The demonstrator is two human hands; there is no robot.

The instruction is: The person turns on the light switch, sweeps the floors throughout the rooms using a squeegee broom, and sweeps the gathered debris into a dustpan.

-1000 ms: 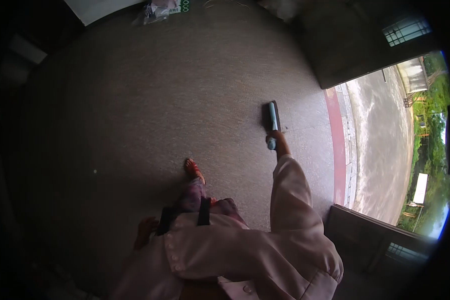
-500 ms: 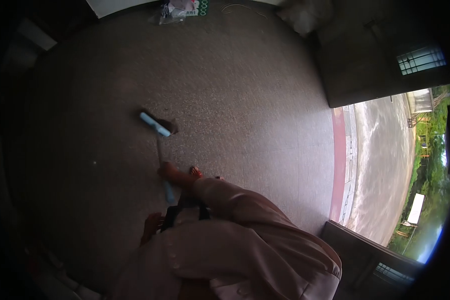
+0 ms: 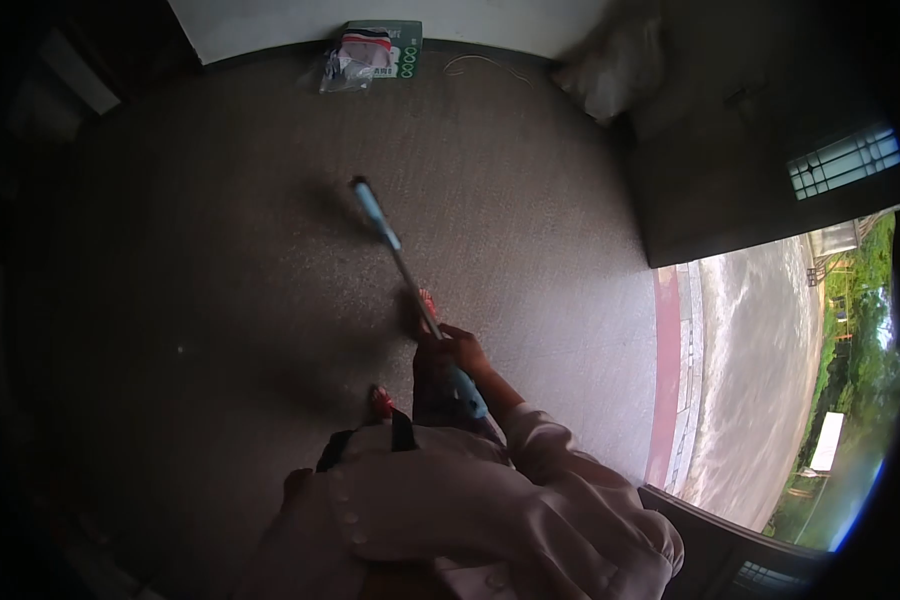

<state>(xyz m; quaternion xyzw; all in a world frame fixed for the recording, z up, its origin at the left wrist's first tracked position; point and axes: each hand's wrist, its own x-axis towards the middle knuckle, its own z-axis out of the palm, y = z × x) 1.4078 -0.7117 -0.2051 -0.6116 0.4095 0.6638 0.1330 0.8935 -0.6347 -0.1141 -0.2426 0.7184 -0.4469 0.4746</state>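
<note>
Head view: the only lettering sits on a green box (image 3: 408, 38) against the wall (image 3: 470, 25), at the far edge of the floor (image 3: 530, 200). Its front carries a pale panel with dark characters and a column of ring shapes; the characters are too small to read, and no brand can be made out. A clear plastic bag (image 3: 348, 75) and a striped cloth (image 3: 366, 45) cover part of that panel. Outside the doorway stands a white board (image 3: 827, 441), its face washed out, so any writing on it is lost.

The right hand (image 3: 457, 350) is closed around the shaft of a broom (image 3: 375, 212), just beside its blue grip. The broom slants across the floor in front of the person, blue head pointing away; its bristles are mostly hidden behind that head, and whether they touch the floor cannot be told. The left hand (image 3: 296, 483) hangs low by the person's side in deep shadow; how far open it is, or whether it holds anything, cannot be told. One red sandal (image 3: 427, 304) is partly hidden behind the shaft. The door (image 3: 720, 190) runs into darkness at the frame's corner.
</note>
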